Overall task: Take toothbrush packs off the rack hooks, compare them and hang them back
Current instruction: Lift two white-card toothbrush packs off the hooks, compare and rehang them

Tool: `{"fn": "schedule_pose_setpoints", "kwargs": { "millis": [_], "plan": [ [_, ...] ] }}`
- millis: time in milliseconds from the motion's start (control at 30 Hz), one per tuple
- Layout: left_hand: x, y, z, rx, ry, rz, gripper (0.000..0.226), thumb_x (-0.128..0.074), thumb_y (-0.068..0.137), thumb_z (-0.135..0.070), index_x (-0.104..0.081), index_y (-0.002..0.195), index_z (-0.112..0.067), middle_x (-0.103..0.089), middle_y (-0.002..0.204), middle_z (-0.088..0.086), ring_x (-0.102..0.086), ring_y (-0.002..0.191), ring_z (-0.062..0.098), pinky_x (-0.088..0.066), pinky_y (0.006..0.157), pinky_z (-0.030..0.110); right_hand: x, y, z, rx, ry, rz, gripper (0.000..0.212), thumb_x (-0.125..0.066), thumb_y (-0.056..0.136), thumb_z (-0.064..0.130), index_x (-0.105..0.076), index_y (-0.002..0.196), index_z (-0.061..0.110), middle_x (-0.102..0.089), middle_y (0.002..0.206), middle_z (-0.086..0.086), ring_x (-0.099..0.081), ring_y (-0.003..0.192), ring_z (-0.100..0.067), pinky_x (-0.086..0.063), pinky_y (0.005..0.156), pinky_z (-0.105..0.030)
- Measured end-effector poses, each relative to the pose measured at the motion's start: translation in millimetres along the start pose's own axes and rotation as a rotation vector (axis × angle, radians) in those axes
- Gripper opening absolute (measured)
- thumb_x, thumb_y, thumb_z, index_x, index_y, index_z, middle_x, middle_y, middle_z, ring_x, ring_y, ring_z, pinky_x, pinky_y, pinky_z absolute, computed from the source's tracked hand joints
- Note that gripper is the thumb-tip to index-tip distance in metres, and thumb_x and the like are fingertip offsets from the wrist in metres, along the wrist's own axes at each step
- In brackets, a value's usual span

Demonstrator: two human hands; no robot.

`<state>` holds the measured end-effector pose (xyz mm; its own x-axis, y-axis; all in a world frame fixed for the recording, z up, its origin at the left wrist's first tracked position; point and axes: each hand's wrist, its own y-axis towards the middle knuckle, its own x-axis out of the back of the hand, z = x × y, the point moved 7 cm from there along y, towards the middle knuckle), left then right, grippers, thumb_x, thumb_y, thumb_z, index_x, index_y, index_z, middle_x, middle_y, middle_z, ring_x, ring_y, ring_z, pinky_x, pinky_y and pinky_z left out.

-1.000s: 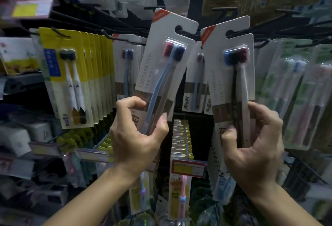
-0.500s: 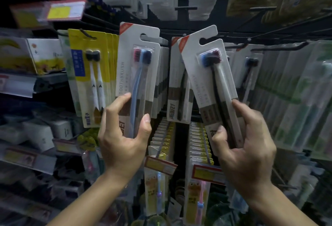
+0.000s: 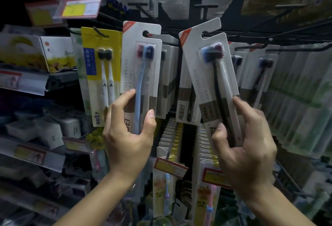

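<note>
My left hand (image 3: 128, 134) grips the lower part of a white toothbrush pack (image 3: 142, 60) with a blue and a pink brush. This pack stands upright, its hang hole at the tip of a rack hook (image 3: 146, 34) in front of a row of like packs. My right hand (image 3: 246, 146) pinches the bottom of a second white pack (image 3: 212, 62) with a black and a white brush. That pack tilts to the left, its hang slot just above a black hook (image 3: 206, 37).
Yellow twin-brush packs (image 3: 100, 67) hang left of my left hand. More white packs (image 3: 258, 75) and green packs (image 3: 301, 100) hang to the right. Rows of children's brush packs with red price tags (image 3: 169, 167) fill the hooks below. Shelves with boxes (image 3: 53, 53) stand left.
The left pack has gone from tilted right to upright and moved left up to its hook. The right pack has leaned left and come up to its hook.
</note>
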<state>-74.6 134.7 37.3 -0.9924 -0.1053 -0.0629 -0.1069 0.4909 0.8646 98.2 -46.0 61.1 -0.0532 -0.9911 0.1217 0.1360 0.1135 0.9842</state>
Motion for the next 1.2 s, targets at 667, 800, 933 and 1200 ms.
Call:
{"fn": "schedule_pose_setpoints", "kwargs": {
  "millis": [667, 800, 933, 1200],
  "plan": [
    [-13.1, 3.9, 7.3, 0.131, 0.013, 0.006, 0.046, -0.072, 0.097, -0.033, -0.058, 0.138, -0.018, -0.059, 0.134, 0.000, -0.048, 0.123, -0.007, -0.032, 0.103, 0.004, -19.8, -1.2, -10.2, -0.198, 0.000, 0.184, 0.053, -0.070, 0.094, 0.015, -0.053, 0.143, 0.005, -0.057, 0.122, -0.010, -0.044, 0.100, 0.003, -0.031, 0.090, 0.006],
    [-18.1, 7.4, 7.2, 0.165, 0.038, 0.055, 0.049, -0.071, 0.095, -0.035, -0.057, 0.140, -0.022, -0.058, 0.138, -0.005, -0.049, 0.126, 0.000, -0.031, 0.105, 0.002, -23.2, -0.7, -8.9, -0.210, -0.008, 0.223, 0.054, -0.071, 0.094, 0.017, -0.051, 0.143, 0.008, -0.058, 0.122, -0.010, -0.046, 0.092, -0.001, -0.038, 0.085, -0.010],
    [-23.3, 11.4, 10.3, 0.188, 0.095, 0.090, 0.050, -0.073, 0.094, -0.033, -0.057, 0.140, -0.024, -0.054, 0.131, -0.005, -0.041, 0.113, -0.009, -0.024, 0.095, -0.007, -29.6, -1.3, -7.7, -0.245, -0.084, 0.336, 0.055, -0.065, 0.098, 0.033, -0.042, 0.145, 0.020, -0.063, 0.125, -0.008, -0.066, 0.079, -0.021, -0.059, 0.065, -0.037],
    [-40.3, 21.2, 18.4, 0.249, 0.191, 0.156, 0.051, -0.074, 0.095, -0.034, -0.053, 0.141, -0.032, -0.055, 0.129, 0.003, -0.047, 0.101, 0.008, -0.035, 0.077, 0.005, -42.6, 7.9, -2.5, -0.311, -0.111, 0.453, 0.049, -0.057, 0.099, 0.051, -0.031, 0.135, 0.031, -0.062, 0.107, 0.005, -0.066, 0.082, -0.023, -0.058, 0.064, -0.046]
  ]
}}
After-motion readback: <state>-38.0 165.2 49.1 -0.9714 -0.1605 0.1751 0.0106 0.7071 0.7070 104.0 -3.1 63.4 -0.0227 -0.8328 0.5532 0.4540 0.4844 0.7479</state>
